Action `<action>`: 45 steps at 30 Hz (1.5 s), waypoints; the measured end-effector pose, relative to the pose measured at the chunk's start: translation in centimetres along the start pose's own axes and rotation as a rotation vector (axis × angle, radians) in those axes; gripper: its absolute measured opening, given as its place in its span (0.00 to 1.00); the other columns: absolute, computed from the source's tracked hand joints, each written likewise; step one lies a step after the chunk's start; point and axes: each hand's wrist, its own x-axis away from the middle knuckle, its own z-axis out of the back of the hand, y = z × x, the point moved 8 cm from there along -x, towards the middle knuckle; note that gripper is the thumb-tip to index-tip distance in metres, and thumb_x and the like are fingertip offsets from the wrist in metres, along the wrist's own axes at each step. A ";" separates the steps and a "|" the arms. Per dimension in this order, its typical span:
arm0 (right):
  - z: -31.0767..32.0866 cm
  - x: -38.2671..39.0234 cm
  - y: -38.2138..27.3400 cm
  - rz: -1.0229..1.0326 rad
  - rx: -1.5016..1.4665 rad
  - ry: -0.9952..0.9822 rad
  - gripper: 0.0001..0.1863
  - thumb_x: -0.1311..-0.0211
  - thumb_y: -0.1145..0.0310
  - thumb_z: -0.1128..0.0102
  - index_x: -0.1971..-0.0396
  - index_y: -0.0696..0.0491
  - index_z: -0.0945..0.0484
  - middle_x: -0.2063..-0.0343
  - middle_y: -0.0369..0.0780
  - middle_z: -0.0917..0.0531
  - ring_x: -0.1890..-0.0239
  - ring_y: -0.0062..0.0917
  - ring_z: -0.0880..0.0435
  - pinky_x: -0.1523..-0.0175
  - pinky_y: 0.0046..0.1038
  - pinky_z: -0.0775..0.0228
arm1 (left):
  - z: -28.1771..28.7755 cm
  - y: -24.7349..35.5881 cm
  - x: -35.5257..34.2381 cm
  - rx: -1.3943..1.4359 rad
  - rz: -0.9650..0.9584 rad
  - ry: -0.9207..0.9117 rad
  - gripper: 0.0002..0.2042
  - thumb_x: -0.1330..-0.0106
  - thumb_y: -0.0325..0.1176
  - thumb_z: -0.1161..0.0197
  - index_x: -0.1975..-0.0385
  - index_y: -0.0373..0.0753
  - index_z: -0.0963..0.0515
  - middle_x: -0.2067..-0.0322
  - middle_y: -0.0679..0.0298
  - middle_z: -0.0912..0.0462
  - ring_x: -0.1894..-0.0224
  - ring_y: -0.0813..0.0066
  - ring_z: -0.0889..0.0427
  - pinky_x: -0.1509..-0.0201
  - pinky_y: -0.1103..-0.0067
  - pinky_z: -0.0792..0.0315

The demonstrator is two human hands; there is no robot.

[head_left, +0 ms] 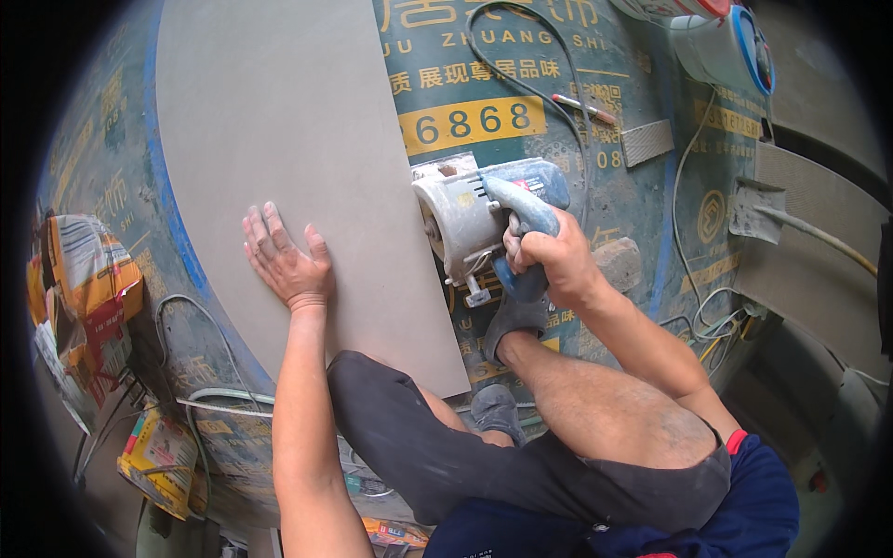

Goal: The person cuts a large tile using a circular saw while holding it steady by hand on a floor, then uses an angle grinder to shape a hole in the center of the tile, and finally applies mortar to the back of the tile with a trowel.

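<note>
Grey ceramic tile (288, 139), large and matt, lies flat on a printed blue-green tarp (642, 214) spread over the floor. Left hand (286, 263) presses palm-down on the tile near its lower right part, fingers spread, empty, arm straight — likely to pin the slab against shifting. Right hand (549, 260) is clamped around the blue handle of a handheld cutting machine (479, 219), whose dusty body sits at the tile's right edge. Wrist cocked inward, elbow bent. Person crouches, grey shoe (512, 321) just beside the tile. A trowel (758, 209) lies well apart, right.
</note>
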 end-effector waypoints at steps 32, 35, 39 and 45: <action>0.6 0.9 1.3 -0.038 -0.020 -0.009 0.09 0.49 0.77 0.46 0.66 0.62 0.24 0.80 0.35 0.25 0.79 0.16 0.29 0.72 0.19 0.36 | -0.1 0.2 0.0 -0.012 -0.005 0.002 0.35 0.37 0.48 0.46 0.30 0.42 0.43 0.29 0.57 0.44 0.26 0.59 0.49 0.25 0.60 0.54; 0.6 1.0 1.2 -0.018 0.004 -0.015 0.10 0.49 0.77 0.46 0.65 0.62 0.23 0.80 0.35 0.24 0.79 0.16 0.29 0.72 0.19 0.36 | 0.0 0.3 0.0 -0.017 -0.005 0.001 0.35 0.37 0.48 0.46 0.30 0.42 0.43 0.29 0.56 0.44 0.26 0.59 0.49 0.25 0.59 0.54; 0.7 1.2 1.5 -0.023 0.013 -0.009 0.11 0.49 0.76 0.46 0.65 0.61 0.23 0.79 0.35 0.24 0.79 0.16 0.28 0.72 0.19 0.36 | 0.0 0.3 0.0 -0.014 -0.001 -0.003 0.35 0.37 0.48 0.46 0.30 0.42 0.43 0.30 0.56 0.44 0.26 0.59 0.49 0.25 0.59 0.54; 1.1 1.4 1.9 -0.035 0.061 -0.007 0.08 0.49 0.75 0.45 0.69 0.60 0.24 0.80 0.35 0.24 0.79 0.16 0.27 0.71 0.19 0.35 | -0.1 0.2 0.0 -0.012 -0.007 0.012 0.35 0.37 0.49 0.46 0.31 0.42 0.42 0.30 0.56 0.43 0.26 0.58 0.49 0.25 0.59 0.54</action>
